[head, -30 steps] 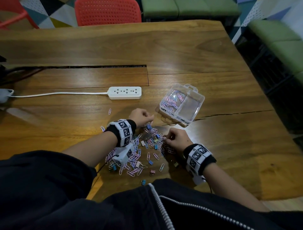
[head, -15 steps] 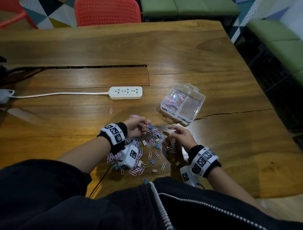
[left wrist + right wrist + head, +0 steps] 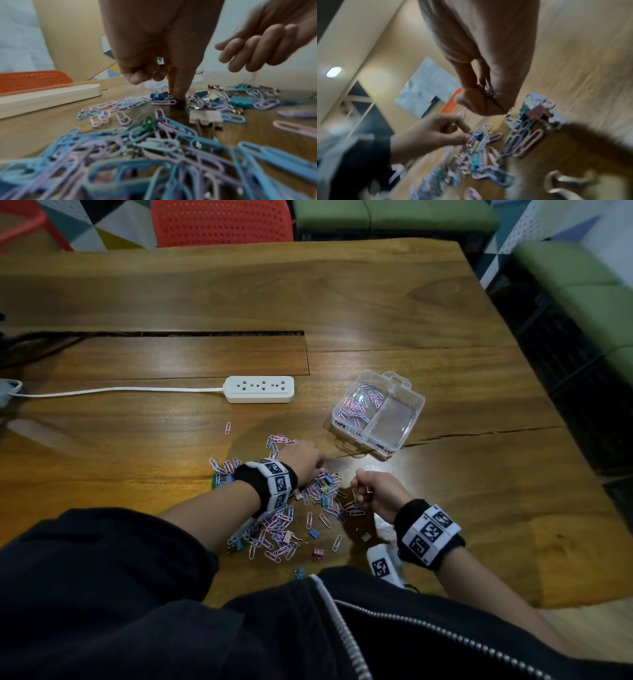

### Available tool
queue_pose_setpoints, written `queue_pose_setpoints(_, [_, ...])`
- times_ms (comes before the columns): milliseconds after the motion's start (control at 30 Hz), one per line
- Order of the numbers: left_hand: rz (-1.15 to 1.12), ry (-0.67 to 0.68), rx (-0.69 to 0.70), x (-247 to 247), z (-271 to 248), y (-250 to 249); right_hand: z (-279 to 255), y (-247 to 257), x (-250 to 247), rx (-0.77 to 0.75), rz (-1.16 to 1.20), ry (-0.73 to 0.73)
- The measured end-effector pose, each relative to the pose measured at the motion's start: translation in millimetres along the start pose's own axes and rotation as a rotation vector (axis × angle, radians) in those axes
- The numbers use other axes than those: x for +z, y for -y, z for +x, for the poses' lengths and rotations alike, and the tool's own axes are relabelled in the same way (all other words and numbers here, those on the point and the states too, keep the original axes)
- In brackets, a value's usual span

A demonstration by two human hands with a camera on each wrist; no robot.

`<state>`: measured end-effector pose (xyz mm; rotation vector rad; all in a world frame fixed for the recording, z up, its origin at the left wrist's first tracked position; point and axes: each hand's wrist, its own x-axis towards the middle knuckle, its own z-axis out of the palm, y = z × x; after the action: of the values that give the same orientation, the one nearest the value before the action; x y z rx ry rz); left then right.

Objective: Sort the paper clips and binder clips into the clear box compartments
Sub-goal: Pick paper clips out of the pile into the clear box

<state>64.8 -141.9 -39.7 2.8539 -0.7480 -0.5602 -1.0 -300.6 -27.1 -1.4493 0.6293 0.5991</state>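
Hands: right [image 3: 378, 493] pinches paper clips [image 3: 488, 90]; left [image 3: 301, 458] fingertip presses table [image 3: 376, 302].

Your left hand [image 3: 301, 458] has slid back toward you from beside the clear box [image 3: 376, 412], its fingertip now down among the paper clips [image 3: 163, 102]. Your right hand [image 3: 378, 491] has lifted off the pile, pinching clips.

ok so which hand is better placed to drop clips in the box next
Right, probably. The right hand is nearer the clear box, lifted off the pile, and already pinches clips. The left hand is down in the pile.
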Motion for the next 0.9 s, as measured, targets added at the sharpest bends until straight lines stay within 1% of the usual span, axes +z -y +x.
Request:
queue_pose_setpoints(100, [0.003, -0.010, 0.011, 2.5, -2.9, -1.5, -1.7, -7.0, 3.7, -0.158, -0.610, -0.115])
queue_pose_setpoints(133, [-0.056, -0.024, -0.008, 3.2, -3.8, -1.7, -3.9, -8.2, 5.3, -0.185, -0.734, -0.138])
queue_pose_setpoints(200, [-0.280, -0.061, -0.074, 3.6, -5.0, -1.1, -7.2, -11.7, 6.9, -0.202, -0.901, -0.165])
queue_pose_setpoints(233, [-0.418, -0.058, -0.120, 2.9, -5.7, -0.8, -7.6, -12.9, 6.4, -0.210, -0.951, -0.186])
queue_pose_setpoints(267, [-0.601, -0.037, -0.172, 2.6, -5.8, 0.4, -7.4, -13.1, 5.8, -0.225, -0.977, -0.207])
queue_pose_setpoints(333, [-1.112, 0.047, -0.281, 2.0, -8.3, 2.4, -6.5, -13.4, 5.5, -0.244, -0.999, -0.220])
queue_pose_setpoints(367, [-1.365, 0.091, -0.309, 0.0, -12.3, 1.9, -5.3, -14.3, 5.2, -0.256, -1.012, -0.213])
queue_pose_setpoints(400, [-1.560, 0.114, -0.313, -1.2, -16.1, 2.5, -4.3, -15.4, 5.3, -0.273, -1.039, -0.200])
queue_pose_setpoints(433, [-1.679, 0.121, -0.305, -1.7, -19.2, 2.8, -3.2, -16.8, 5.5, -0.306, -1.082, -0.189])
queue_pose_setpoints(467, [-1.746, 0.124, -0.295, -1.9, -22.5, 1.6, -2.1, -18.6, 5.7, -0.343, -1.130, -0.174])
queue_pose_setpoints(533, [-1.816, 0.126, -0.276, -1.5, -26.8, -3.6, -0.5, -21.7, 6.0, -0.403, -1.196, -0.141])
queue_pose_setpoints(600, [-1.823, 0.119, -0.280, -0.1, -27.0, -10.4, -1.7, -23.5, 6.6, -0.440, -1.219, -0.118])
queue_pose_setpoints(667, [-1.728, 0.110, -0.331, 2.7, -25.4, -14.7, -3.6, -23.9, 5.5, -0.439, -1.130, -0.107])
queue_pose_setpoints(733, [-1.601, 0.123, -0.383, 5.8, -24.5, -15.9, -4.8, -22.0, 0.8, -0.370, -0.928, -0.121])
queue_pose_setpoints(800, [-1.551, 0.170, -0.374, 9.0, -24.4, -16.2, -5.6, -18.1, -7.0, -0.275, -0.590, -0.067])
queue_pose_setpoints(867, [-1.591, 0.195, -0.386, 9.1, -23.9, -18.0, -8.4, -13.1, -14.4, -0.180, -0.226, 0.039])
queue_pose_setpoints(900, [-1.600, 0.207, -0.402, 8.3, -23.7, -19.4, -10.1, -11.0, -17.8, -0.141, -0.103, 0.069])
